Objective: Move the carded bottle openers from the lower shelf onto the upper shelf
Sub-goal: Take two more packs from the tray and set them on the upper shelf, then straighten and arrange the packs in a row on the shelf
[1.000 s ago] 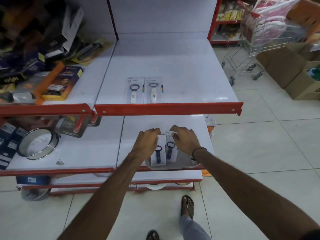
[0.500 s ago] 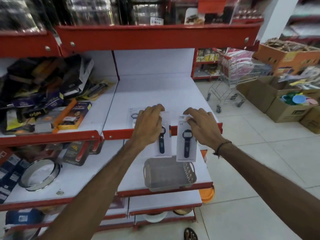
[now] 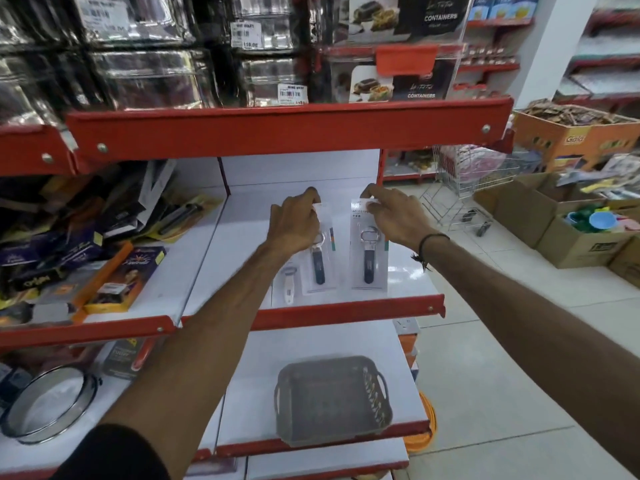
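Fingers of the left hand point(image 3: 297, 225) and right hand point(image 3: 393, 216) each pinch the top edge of 1 carded bottle opener, the left card point(image 3: 320, 268) beside the right card point(image 3: 367, 258), both over the white upper shelf point(image 3: 239, 237). Lay them flat beside the white-handled opener point(image 3: 288, 285). Cards look thin and glossy; dark handles, metal loops. Below sits a grey plastic basket point(image 3: 332, 400).
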Demonstrator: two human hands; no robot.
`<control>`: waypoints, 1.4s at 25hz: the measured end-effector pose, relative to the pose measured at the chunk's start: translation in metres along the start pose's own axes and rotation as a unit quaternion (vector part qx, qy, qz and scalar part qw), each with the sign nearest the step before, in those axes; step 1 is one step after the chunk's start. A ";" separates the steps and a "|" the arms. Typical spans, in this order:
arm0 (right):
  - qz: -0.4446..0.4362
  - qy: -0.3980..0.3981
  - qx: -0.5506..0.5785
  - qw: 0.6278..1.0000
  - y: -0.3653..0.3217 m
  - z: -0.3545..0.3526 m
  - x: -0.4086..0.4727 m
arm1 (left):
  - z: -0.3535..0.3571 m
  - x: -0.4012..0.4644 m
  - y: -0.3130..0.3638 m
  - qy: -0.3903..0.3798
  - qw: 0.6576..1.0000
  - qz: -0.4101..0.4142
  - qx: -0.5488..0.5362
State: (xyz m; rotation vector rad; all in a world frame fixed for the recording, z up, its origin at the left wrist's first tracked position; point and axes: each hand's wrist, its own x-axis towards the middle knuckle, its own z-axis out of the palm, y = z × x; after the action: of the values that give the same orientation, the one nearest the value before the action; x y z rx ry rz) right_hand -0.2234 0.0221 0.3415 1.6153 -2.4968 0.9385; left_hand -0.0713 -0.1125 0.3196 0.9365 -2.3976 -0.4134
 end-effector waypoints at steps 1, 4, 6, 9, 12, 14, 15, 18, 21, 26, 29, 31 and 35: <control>0.007 -0.018 -0.013 1.000 0.008 0.007 0.011 | 0.008 0.005 -0.003 -0.011 1.000 -0.006 0.007; 0.013 -0.097 -0.065 0.993 0.029 0.036 0.028 | 0.035 0.010 -0.014 -0.052 0.998 -0.028 0.016; 0.016 -0.141 -0.084 0.986 0.039 0.053 0.030 | 0.050 0.008 -0.021 -0.076 0.996 -0.041 0.023; 0.016 -0.156 -0.112 0.981 0.050 0.069 0.027 | 0.064 0.003 -0.031 -0.113 0.992 -0.034 0.046; -0.011 -0.172 -0.181 0.968 0.056 0.075 0.022 | 0.053 -0.001 -0.048 -0.164 0.983 -0.029 0.077; -0.025 -0.182 -0.174 0.968 0.050 0.075 0.018 | 0.027 -0.004 -0.063 -0.217 0.972 -0.050 0.072; -0.031 -0.194 -0.151 0.969 0.042 0.076 0.015 | 0.012 -0.005 -0.070 -0.252 0.963 -0.071 0.065; -0.039 -0.253 -0.056 0.965 0.004 0.081 0.006 | -0.028 -0.012 -0.086 -0.342 0.927 -0.104 0.114; -0.052 -0.319 -0.023 0.946 -0.038 0.093 -0.001 | -0.040 -0.028 -0.093 -0.380 0.901 -0.096 0.186; -0.074 -0.374 -0.086 0.920 -0.056 0.114 -0.003 | -0.035 -0.049 -0.109 -0.374 0.911 -0.084 0.154; -0.075 -0.363 -0.076 0.926 -0.057 0.118 -0.003 | -0.038 -0.053 -0.114 -0.359 0.921 -0.076 0.127; -0.067 -0.354 -0.072 0.930 -0.056 0.120 -0.002 | -0.038 -0.054 -0.115 -0.360 0.922 -0.072 0.125; -0.055 -0.348 -0.075 0.933 -0.057 0.126 0.001 | -0.039 -0.053 -0.115 -0.365 0.919 -0.061 0.134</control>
State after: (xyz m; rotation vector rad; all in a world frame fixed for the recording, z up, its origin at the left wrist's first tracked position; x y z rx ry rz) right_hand -0.1398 -0.0571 0.2655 2.3057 -2.7208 0.1437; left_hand 0.0451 -0.1610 0.2805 1.2144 -3.1428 -0.5676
